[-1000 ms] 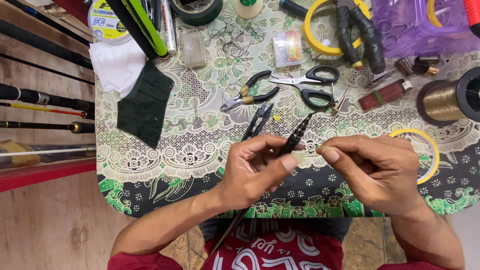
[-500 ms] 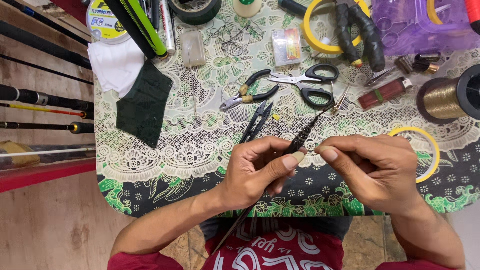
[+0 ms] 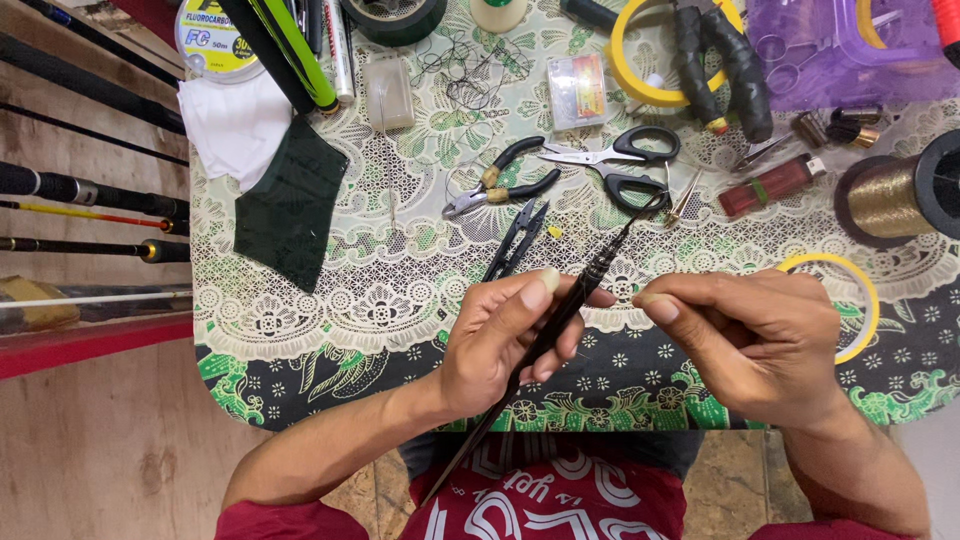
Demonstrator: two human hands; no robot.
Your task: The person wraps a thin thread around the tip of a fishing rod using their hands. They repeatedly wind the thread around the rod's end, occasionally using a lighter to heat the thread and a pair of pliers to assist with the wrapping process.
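Left hand: you grip a slim, glossy black fishing rod section, thumb pressed along it, slanted above the table edge.
Right hand: your fingertips are pinched together just beside the rod; anything held is too fine to see.
Tablecloth: lacy, floral green.

Rod: slim, black, semi-glossy. Desk cover: printed cloth under white lace. Scissors: bright metal blades, black plastic grips. Spool: shiny gold thread. Tape ring: glossy yellow. Dark cloth patch: matt green. Floor: pale wood grain.
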